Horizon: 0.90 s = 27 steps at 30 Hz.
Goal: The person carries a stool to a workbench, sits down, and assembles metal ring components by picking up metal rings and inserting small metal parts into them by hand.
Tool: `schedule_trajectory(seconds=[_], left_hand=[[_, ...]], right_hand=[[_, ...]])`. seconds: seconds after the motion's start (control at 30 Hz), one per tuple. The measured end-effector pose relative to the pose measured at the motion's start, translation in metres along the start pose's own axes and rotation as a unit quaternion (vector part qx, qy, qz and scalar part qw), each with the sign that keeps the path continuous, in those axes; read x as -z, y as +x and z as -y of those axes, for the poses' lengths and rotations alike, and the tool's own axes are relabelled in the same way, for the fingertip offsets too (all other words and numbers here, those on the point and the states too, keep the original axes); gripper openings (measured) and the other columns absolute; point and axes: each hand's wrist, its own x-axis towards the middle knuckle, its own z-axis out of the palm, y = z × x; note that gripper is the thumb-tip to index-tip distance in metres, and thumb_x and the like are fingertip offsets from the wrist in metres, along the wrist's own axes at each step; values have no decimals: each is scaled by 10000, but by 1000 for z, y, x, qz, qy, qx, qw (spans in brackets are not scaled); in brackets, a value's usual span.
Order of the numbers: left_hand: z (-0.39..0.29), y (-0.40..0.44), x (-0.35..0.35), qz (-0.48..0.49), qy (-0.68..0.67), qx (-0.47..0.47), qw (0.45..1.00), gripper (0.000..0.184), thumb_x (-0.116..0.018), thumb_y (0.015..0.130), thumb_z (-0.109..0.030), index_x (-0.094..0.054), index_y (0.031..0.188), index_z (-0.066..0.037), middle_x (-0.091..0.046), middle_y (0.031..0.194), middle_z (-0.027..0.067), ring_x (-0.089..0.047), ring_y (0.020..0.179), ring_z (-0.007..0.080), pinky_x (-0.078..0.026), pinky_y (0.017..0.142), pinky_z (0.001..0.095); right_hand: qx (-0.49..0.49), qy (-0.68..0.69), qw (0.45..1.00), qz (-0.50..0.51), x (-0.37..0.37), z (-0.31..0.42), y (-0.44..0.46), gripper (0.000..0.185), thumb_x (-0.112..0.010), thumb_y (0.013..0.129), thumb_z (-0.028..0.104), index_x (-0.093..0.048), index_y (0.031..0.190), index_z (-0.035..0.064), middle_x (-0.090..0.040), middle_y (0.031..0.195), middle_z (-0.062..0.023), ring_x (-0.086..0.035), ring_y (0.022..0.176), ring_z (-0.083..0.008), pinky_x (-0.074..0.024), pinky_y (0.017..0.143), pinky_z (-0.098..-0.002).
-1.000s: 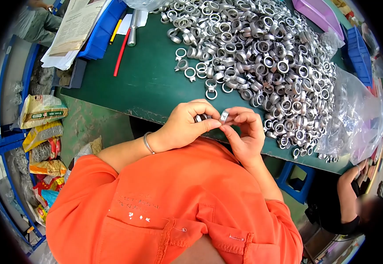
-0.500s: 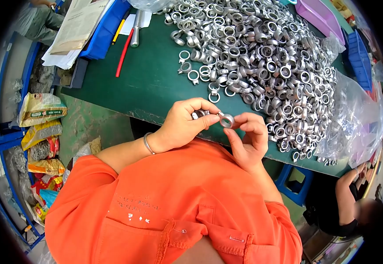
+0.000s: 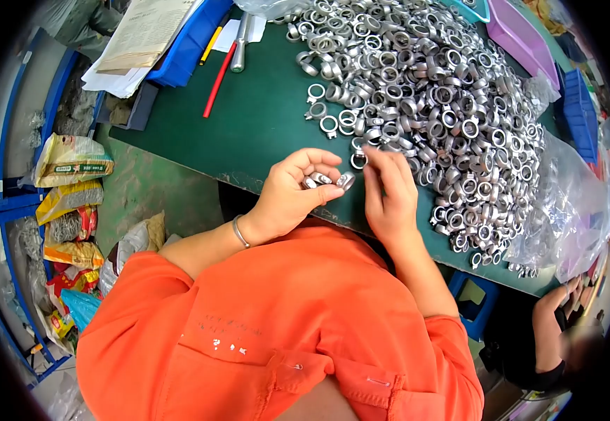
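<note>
My left hand (image 3: 298, 184) is curled around several small silver metal rings (image 3: 321, 179). One metal ring (image 3: 346, 181) sticks out past its thumb and fingertips. At the near edge of a big pile of similar rings (image 3: 431, 91), my right hand (image 3: 391, 193) reaches forward with fingers stretched and thumb apart. Its fingertips are beside or touching a loose metal ring (image 3: 359, 161) on the green table (image 3: 263, 119); contact is hard to make out.
A red pen (image 3: 219, 81), a metal-shafted tool (image 3: 239, 49) and a blue tray (image 3: 191, 45) with papers lie at the left. Clear plastic bags (image 3: 564, 196) and a purple bin (image 3: 522, 35) flank the pile at right. Another person's arm (image 3: 549, 330) shows at lower right.
The ring that both hands held between them is now at my left fingertips only. My right hand has let go and moved forward to the pile's edge. The view has shifted slightly.
</note>
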Motion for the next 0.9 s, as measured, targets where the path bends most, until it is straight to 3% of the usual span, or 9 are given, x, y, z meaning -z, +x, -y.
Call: schedule_trajectory(seconds=[0.1, 0.37, 0.47, 0.57, 0.63, 0.7, 0.77, 0.83, 0.9], left_hand=[[-1, -1, 0, 10, 52, -50, 997, 379, -660, 763, 42, -511, 1108, -8, -609, 900, 47, -540, 765, 51, -449, 657, 168], [-1, 0, -3, 16, 49, -39, 998, 334, -687, 738, 38, -574, 1051, 6, -608, 833, 31, -534, 708, 48, -450, 619, 172], [-5, 2, -4, 31, 82, -49, 995, 312, -679, 751, 22, -581, 1048, 15, -607, 827, 33, -522, 669, 53, -443, 607, 179], [-9, 5, -1, 66, -36, 76, 994, 232, -604, 825, -57, -569, 1046, 4, -589, 822, 36, -516, 683, 94, -422, 579, 217], [-2, 11, 6, 102, -378, 191, 900, 204, -508, 877, -160, -552, 1015, -16, -548, 819, 34, -494, 739, 141, -387, 557, 243], [-2, 13, 7, 114, -416, 208, 878, 211, -467, 890, -232, -532, 953, -41, -505, 818, 28, -471, 798, 164, -369, 550, 255], [-3, 13, 3, 130, -474, 225, 841, 236, -475, 892, -282, -529, 898, -52, -492, 822, 23, -457, 793, 160, -371, 547, 250], [-1, 13, -2, 120, -458, 233, 850, 204, -519, 892, -261, -526, 870, -59, -497, 795, 20, -460, 741, 129, -363, 522, 226], [1, 11, -7, 106, -187, 214, 953, 160, -571, 881, -208, -538, 879, -51, -497, 756, 14, -455, 674, 81, -343, 486, 195]], right_hand=[[11, -139, 988, 62, -7, -6, 7, 190, -638, 755, 43, -593, 937, 13, -549, 856, -114, -522, 754, -296, -437, 645, -372], [38, -121, 991, 42, 5, -5, -18, 166, -672, 706, 8, -553, 822, 20, -552, 902, -120, -517, 763, -294, -433, 660, -365], [-126, -5, 992, 10, 12, 5, -25, 227, -635, 709, -84, -581, 911, 2, -557, 937, -116, -561, 786, -226, -461, 650, -296], [-185, 206, 961, -7, 16, 2, -27, 224, -625, 751, -86, -588, 964, -27, -569, 972, -96, -588, 863, -172, -496, 721, -260], [-220, 283, 933, -16, 18, 1, -31, 197, -605, 780, -97, -591, 971, -50, -576, 1031, -102, -593, 919, -160, -504, 798, -259], [-288, 388, 875, -18, 19, 4, -31, 207, -604, 776, -108, -595, 974, -50, -576, 1068, -128, -602, 919, -175, -509, 800, -267], [-248, 390, 887, -14, 18, 3, -33, 192, -629, 758, -106, -603, 942, -56, -576, 1080, -139, -603, 908, -177, -512, 799, -271], [-238, 393, 888, -24, 17, 7, -32, 200, -658, 737, -94, -613, 926, -47, -577, 1081, -135, -601, 892, -164, -511, 779, -257], [-226, 363, 904, -19, 17, 7, -33, 204, -676, 723, -83, -613, 914, -43, -578, 1078, -136, -601, 880, -157, -512, 756, -249]])
